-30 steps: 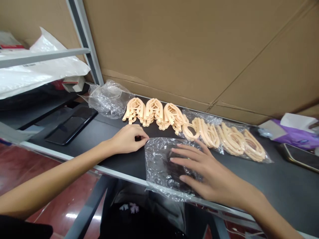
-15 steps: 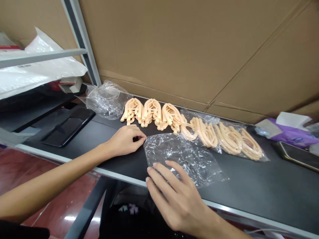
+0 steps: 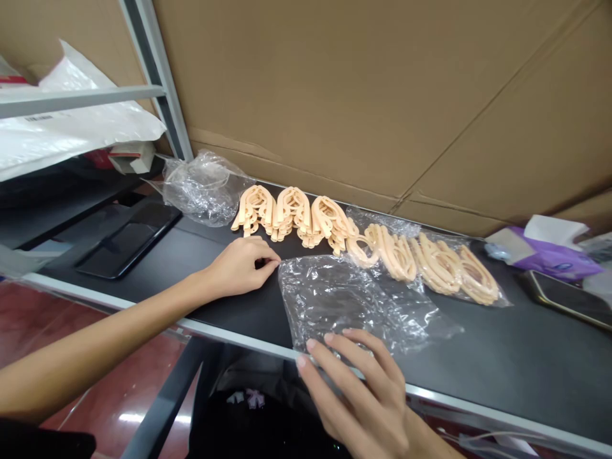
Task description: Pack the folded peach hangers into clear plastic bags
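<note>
A clear plastic bag [image 3: 349,306] lies flat and wrinkled on the black shelf. My left hand [image 3: 246,266] pinches its upper left corner between thumb and forefinger. My right hand [image 3: 363,389] is spread, fingers apart, over the bag's near edge; whether the fingertips press on it I cannot tell. Just beyond the bag, stacked peach plastic folding hangers [image 3: 292,213] stand in several bunches against the back. More peach hangers [image 3: 437,264] lie to the right inside clear bags, partly overlapping the loose ones.
A crumpled heap of clear plastic [image 3: 203,188] sits at the back left, near a black phone [image 3: 129,242]. To the right are a purple tissue pack [image 3: 554,255] and another phone [image 3: 568,299]. A metal frame post [image 3: 165,83] and cardboard wall [image 3: 373,95] bound the shelf.
My right hand has moved slightly right and toward me, and the bag's right end is spread further right. My left hand keeps its pinch on the corner.
</note>
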Demonstrator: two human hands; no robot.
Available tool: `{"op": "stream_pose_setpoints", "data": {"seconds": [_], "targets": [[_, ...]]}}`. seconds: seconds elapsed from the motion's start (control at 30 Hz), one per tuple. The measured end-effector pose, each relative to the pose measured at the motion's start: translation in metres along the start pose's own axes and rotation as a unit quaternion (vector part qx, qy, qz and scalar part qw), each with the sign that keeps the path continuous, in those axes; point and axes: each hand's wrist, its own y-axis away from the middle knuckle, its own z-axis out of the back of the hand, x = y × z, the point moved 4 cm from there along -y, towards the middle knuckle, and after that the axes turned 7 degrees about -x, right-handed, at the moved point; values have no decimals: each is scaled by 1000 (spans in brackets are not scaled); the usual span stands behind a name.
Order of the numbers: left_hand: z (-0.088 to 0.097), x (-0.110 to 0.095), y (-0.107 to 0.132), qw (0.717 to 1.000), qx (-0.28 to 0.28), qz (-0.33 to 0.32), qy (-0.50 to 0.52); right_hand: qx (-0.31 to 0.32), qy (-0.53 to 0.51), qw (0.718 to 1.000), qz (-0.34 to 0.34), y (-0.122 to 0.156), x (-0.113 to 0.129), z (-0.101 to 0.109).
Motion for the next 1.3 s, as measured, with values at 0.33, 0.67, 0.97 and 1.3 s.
{"op": "stream_pose_setpoints", "data": {"seconds": [0.33, 0.67, 0.97, 1.3], "targets": [[2, 8, 1, 1000, 12, -15, 15, 57, -108, 993, 8, 12, -6, -7], [5, -45, 17, 992, -18, -102, -75, 93, -133, 983, -84, -8, 5, -22], [5, -43, 21, 967, 184, -99, -144, -23, -117, 977, -179, -58, -79, 0], [-31, -64, 15, 950, 286, -98, -82, 293, 63, 870, -390, -68, -197, -85]]}}
